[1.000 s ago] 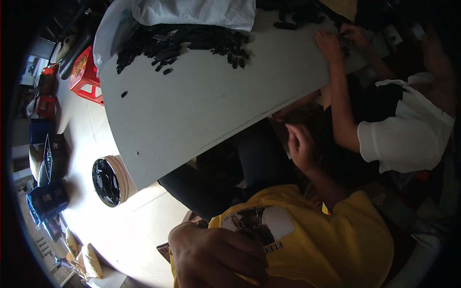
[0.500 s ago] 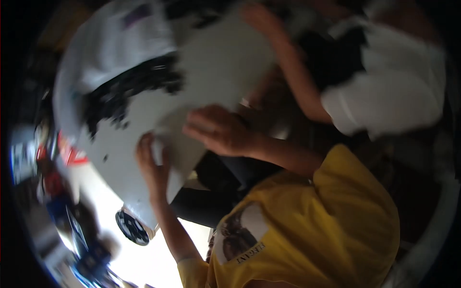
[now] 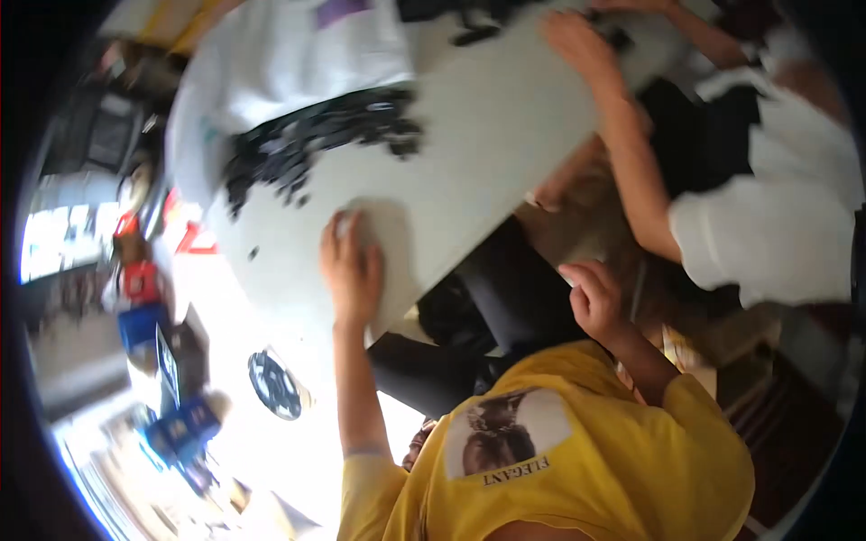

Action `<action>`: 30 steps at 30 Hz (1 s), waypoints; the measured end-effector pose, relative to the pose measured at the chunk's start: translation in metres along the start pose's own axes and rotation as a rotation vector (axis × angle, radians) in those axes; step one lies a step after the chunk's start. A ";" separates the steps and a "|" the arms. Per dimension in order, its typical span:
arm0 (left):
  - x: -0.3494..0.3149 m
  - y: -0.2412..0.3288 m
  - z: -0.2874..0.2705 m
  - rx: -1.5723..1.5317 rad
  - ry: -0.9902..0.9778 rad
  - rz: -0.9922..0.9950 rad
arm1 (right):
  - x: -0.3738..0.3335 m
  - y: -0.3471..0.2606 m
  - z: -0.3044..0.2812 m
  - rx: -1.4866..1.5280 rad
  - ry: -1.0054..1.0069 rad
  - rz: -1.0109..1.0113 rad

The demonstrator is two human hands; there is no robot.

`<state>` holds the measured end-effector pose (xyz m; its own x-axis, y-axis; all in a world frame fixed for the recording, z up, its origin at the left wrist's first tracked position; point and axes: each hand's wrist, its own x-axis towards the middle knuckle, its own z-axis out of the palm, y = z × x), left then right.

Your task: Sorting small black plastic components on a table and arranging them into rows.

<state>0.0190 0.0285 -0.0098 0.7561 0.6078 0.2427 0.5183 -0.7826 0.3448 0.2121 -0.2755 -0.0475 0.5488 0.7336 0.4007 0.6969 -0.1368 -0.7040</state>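
Observation:
My left hand [image 3: 350,275] lies palm down on the pale table [image 3: 469,171], its fingers apart and no object visible in it. Beyond it spreads a heap of small black pieces [image 3: 316,140], and one loose black piece [image 3: 253,252] sits to the left of my fingertips. Off the table's near right edge, my right hand [image 3: 597,302] hangs above the floor beside my lap. Its fingers are loosely bent with the tips apart, and I see nothing between them.
Across the table stands a person in a white top [image 3: 298,63]. To the right, a co-worker's forearm [image 3: 627,135] reaches over the table, its hand near dark pieces. A round black-and-white object [image 3: 275,386] is beyond the table's left corner. Boxes [image 3: 731,383] stand low at right.
My right hand has moved right and away from above the table, past its edge. My left hand has settled flatter on the tabletop. The view has shifted, and the co-worker's arm still reaches over the table.

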 end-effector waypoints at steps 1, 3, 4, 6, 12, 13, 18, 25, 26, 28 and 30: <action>-0.001 0.001 -0.001 -0.003 0.048 0.022 | 0.028 -0.009 0.011 0.022 -0.006 -0.170; 0.011 -0.007 -0.007 0.055 0.090 0.003 | 0.095 -0.032 0.042 -0.025 -0.045 -0.368; 0.018 -0.012 -0.012 0.082 0.122 -0.006 | 0.126 -0.047 0.060 -0.082 -0.086 -0.404; 0.042 -0.023 -0.004 0.088 0.176 -0.017 | 0.172 -0.054 0.099 -0.117 -0.107 -0.387; 0.139 -0.042 0.030 0.181 0.258 -0.035 | 0.211 -0.042 0.158 -0.347 -0.188 -0.263; 0.153 -0.041 0.032 0.226 0.249 -0.106 | 0.212 -0.042 0.156 -0.355 -0.193 -0.266; 0.157 -0.048 0.038 0.370 0.185 -0.231 | 0.214 -0.041 0.156 -0.360 -0.213 -0.254; 0.086 -0.034 0.015 0.324 0.162 -0.198 | 0.222 -0.021 0.157 -0.028 -0.046 -0.339; 0.072 -0.030 0.012 0.318 0.160 -0.205 | 0.221 -0.017 0.152 -0.031 -0.055 -0.341; 0.039 -0.018 0.003 0.331 0.155 -0.171 | 0.218 -0.015 0.141 0.555 -0.068 -0.045; 0.014 -0.012 0.004 0.324 0.141 -0.182 | 0.207 -0.006 0.141 0.679 0.038 0.069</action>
<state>0.0254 0.0459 -0.0136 0.5895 0.7355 0.3339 0.7551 -0.6486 0.0955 0.2564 -0.0294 -0.0434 0.6058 0.7129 0.3532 0.2224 0.2745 -0.9355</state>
